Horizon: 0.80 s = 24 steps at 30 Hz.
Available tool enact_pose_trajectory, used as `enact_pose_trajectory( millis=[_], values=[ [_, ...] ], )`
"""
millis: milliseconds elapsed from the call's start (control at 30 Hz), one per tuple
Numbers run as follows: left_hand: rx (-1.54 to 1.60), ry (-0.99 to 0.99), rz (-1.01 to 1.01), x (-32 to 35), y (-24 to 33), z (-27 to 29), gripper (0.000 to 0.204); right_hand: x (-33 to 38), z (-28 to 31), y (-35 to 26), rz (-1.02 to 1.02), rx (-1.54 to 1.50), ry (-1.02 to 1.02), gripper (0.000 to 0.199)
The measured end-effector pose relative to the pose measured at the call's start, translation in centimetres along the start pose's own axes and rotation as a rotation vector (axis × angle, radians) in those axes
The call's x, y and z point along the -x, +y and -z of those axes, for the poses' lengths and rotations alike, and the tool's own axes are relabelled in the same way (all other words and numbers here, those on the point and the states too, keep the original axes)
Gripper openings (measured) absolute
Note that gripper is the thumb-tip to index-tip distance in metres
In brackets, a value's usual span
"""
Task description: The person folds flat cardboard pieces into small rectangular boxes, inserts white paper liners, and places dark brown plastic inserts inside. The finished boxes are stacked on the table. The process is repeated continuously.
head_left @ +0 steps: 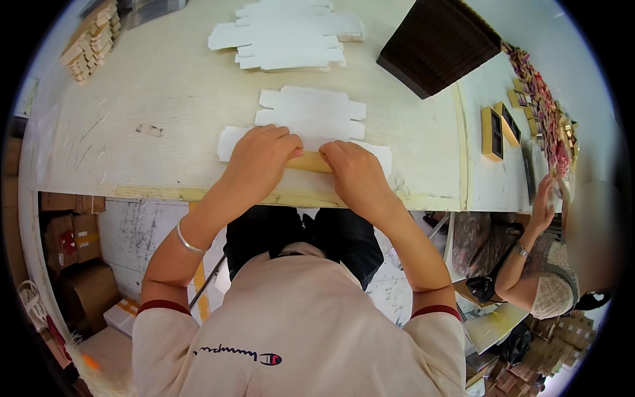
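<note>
A white die-cut cardboard box blank (311, 112) lies near the front edge of the table, with tabs along its sides. Its near flap is folded up and shows a gold-yellow face between my hands. My left hand (263, 155) is closed on the left part of this fold, thumb and fingers pressed together. On the right part, my right hand (356, 173) pinches the same flap. Both hands cover portions of the blank, and its white side panels stick out beyond them.
Farther back lies a stack of white box blanks (291, 36). A tall dark brown stack (440, 46) stands at the back right, and wooden-looking pieces (94, 40) are piled far left. Small gold boxes (491, 133) sit to the right, near a co-worker's hand (542, 206).
</note>
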<state>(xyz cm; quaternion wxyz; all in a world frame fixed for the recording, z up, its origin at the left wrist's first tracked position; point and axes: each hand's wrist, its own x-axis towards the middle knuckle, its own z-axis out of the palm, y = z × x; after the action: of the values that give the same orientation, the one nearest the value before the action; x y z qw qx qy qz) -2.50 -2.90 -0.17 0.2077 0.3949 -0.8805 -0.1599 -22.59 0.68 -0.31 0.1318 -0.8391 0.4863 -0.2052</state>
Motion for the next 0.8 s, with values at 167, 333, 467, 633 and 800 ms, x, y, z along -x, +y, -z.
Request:
enact_pose_trajectory(
  millis=[167,333,467,633,800],
  values=[
    [-0.027,0.186,0.17,1.3,3.6,1.9,0.025,-0.9,1.3,-1.6,-0.334,-0.535,-0.003,0.025],
    [0.252,0.087,0.316,1.7,1.9,1.4,0.03,0.5,-0.3,-4.7,-0.295,-1.163,-0.075,0.048],
    [0.256,-0.003,0.305,1.3,0.5,2.5,0.035,2.0,3.5,-2.4,0.154,-0.336,0.125,0.055],
    [0.196,-0.174,0.259,-0.9,0.1,3.0,0.036,6.2,1.4,-0.8,0.335,0.058,0.038,0.034],
    [0.213,-0.125,-0.001,-2.4,-0.4,1.2,0.033,4.4,0.5,-1.2,0.039,-0.112,0.014,0.024]
  ],
)
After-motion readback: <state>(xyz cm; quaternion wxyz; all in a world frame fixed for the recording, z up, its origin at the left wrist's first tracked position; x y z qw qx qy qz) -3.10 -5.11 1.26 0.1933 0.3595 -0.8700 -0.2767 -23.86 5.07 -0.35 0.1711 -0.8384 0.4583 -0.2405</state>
